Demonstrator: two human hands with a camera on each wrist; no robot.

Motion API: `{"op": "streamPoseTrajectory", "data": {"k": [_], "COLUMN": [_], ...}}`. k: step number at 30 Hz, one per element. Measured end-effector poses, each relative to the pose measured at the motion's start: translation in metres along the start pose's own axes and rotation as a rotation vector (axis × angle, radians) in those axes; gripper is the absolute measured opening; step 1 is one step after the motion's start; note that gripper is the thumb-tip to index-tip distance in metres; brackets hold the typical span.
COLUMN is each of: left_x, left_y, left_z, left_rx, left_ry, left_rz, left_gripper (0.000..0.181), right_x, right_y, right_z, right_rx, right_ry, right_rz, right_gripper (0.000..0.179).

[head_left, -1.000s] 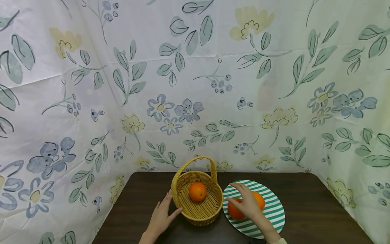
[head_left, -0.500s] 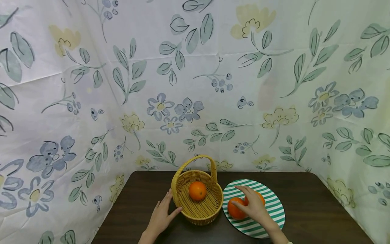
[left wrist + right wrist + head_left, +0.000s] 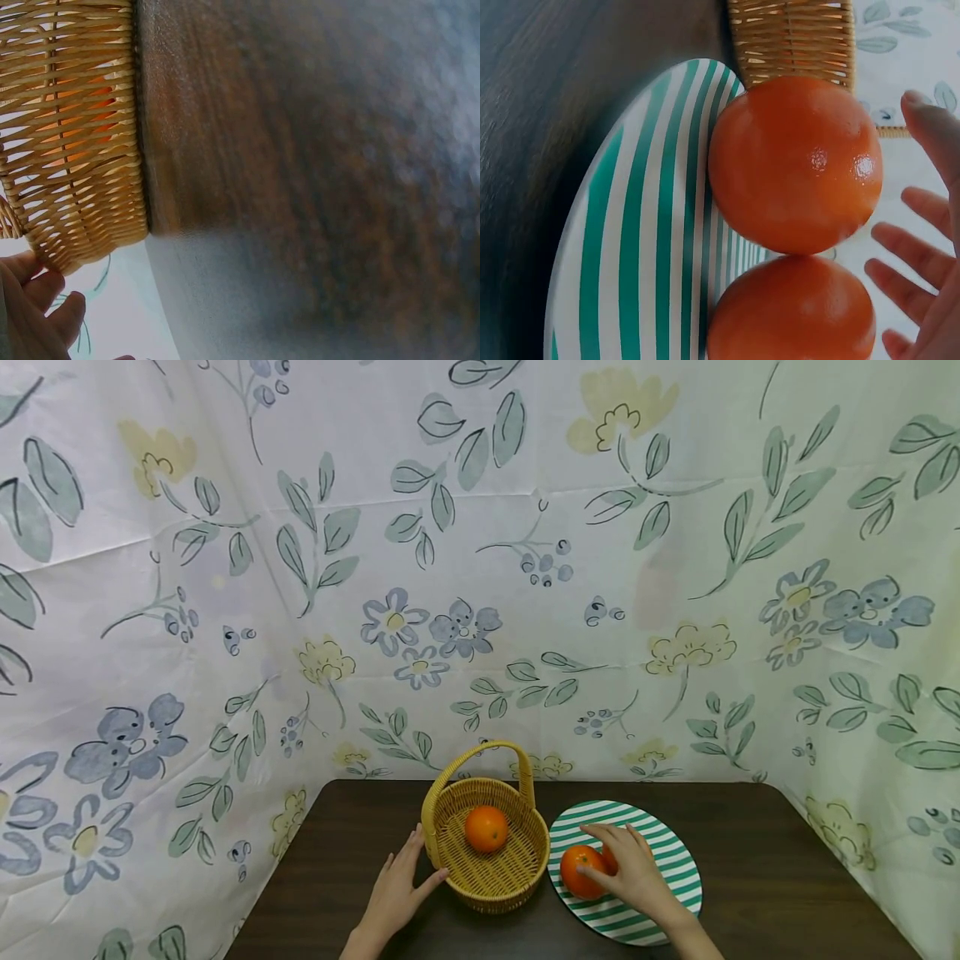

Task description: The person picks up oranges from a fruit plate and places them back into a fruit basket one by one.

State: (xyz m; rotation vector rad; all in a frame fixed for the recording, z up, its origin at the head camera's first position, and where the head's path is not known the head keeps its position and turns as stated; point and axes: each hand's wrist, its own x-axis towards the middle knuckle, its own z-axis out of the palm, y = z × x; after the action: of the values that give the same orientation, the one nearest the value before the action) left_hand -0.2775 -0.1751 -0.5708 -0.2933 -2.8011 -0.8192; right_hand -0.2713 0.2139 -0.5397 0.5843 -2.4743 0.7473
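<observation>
My left hand rests on the left side of a yellow wicker basket, thumb toward its front and fingers extended. The left wrist view shows fingertips right at the basket's woven wall. Inside the basket lies one orange. My right hand hovers with spread fingers over two oranges on a green-and-white striped plate. The left orange shows nearly whole, while the other orange is partly hidden by the hand. In the right wrist view both oranges sit beside the fingers, apart from them.
The basket's tall arched handle rises above its rim. Plate and basket stand side by side on a dark wooden table. A floral cloth hangs behind the table and along both sides.
My right hand has shifted right and slightly toward me over the plate, uncovering more of the left orange. The left hand and basket stay in place.
</observation>
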Motion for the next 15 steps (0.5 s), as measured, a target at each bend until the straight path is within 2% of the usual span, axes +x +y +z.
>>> {"op": "streamPoseTrajectory", "data": {"k": [10,15], "left_x": [-0.0002,-0.0002], "left_y": [-0.0006,0.0009], "left_z": [0.0007,-0.0001], "left_rx": [0.000,-0.003], "left_ry": [-0.002,0.007], "left_rz": [0.002,0.014], "left_gripper": [0.083,0.080], "right_x": [-0.0047,-0.0044], "right_y": [-0.0014,-0.0031], "right_z": [-0.0027,-0.0037], "right_rx": [-0.052,-0.065], "right_ry": [-0.037,-0.086], "right_rz": [-0.111,-0.114], "right_gripper": [0.060,0.061]}}
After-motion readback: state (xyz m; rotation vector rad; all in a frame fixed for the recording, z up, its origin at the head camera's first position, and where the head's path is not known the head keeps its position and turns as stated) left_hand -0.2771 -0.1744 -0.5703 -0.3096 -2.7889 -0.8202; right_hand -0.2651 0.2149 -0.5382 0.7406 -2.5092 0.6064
